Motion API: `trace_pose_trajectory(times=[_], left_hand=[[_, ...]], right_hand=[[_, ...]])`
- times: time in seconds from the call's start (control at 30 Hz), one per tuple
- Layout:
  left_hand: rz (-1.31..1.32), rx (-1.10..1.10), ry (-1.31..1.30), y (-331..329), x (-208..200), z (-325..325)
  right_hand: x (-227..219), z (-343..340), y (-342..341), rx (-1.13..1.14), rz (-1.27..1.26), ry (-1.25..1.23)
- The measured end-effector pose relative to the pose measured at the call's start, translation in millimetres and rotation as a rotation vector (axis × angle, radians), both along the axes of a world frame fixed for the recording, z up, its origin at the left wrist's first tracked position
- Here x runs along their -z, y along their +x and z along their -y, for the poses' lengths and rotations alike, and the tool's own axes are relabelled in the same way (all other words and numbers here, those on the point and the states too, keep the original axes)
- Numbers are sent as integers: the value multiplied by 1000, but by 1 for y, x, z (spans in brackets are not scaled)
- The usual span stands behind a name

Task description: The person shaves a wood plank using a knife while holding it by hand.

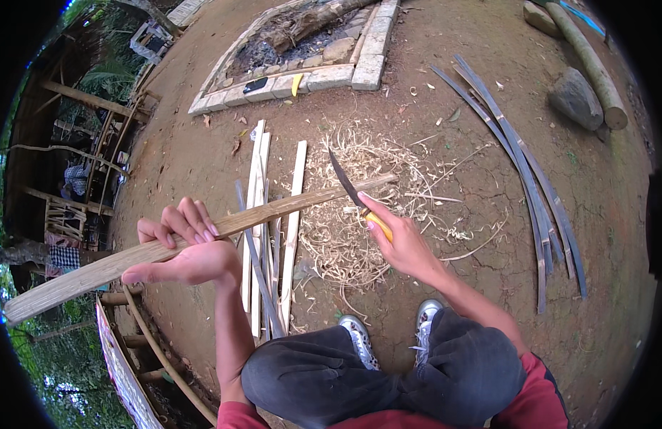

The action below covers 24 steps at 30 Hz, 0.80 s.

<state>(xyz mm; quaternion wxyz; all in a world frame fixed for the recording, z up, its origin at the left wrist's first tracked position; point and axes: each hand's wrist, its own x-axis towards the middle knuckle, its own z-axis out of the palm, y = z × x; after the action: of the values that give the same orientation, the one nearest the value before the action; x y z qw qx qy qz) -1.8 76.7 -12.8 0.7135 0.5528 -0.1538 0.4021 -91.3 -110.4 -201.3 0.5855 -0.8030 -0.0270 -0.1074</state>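
My left hand (191, 259) is wrapped around a long bamboo slat (202, 232), fingers curled over the top and thumb beneath — the slat runs from low at my left up toward the middle of the ground, tilted a little. My right hand (404, 247) is closed on the yellow handle of a knife (354, 194), its dark blade lying against the slat near the far end.

Under the slat, on the ground before my shoes (392, 332), lie several pale split strips (263, 214) side by side, pointing away from me, with a darker strip among them. Beside them, under the blade, spreads a heap of curly shavings (359, 214). Off to my right, well apart, a bundle of long grey strips (524, 179) fans across the dirt. Further right sit a stone (575, 99) and a thick green bamboo pole (588, 61).

Ahead is a fire pit (324, 75) edged with pale blocks — inside it ash, stones and a charred log (309, 21). A yellow scrap rests on the near edge.

The ground is bare brown earth (452, 300), cracked in places. To my left the ground drops off by a bamboo railing, with a timber shelter and green trees beyond.
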Motion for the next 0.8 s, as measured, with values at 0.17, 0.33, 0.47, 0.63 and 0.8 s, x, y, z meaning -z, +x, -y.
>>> trace_pose_trajectory(times=[0.17, 0.33, 0.47, 0.63, 0.8], left_hand=[[-4, 19, 10, -1, -2, -3], [-4, -16, 1, 2, -1, -1], [5, 9, -1, 0, -2, 4], [11, 16, 16, 3, -3, -1], [28, 41, 43, -1, -2, 0]], right_hand=[[-11, -9, -6, 2, 18, -95], [-11, -22, -5, -5, 90, -330], [-4, -29, -4, 38, 122, -351], [-5, -28, 2, 15, 66, -430], [-18, -34, -5, 6, 110, -440]])
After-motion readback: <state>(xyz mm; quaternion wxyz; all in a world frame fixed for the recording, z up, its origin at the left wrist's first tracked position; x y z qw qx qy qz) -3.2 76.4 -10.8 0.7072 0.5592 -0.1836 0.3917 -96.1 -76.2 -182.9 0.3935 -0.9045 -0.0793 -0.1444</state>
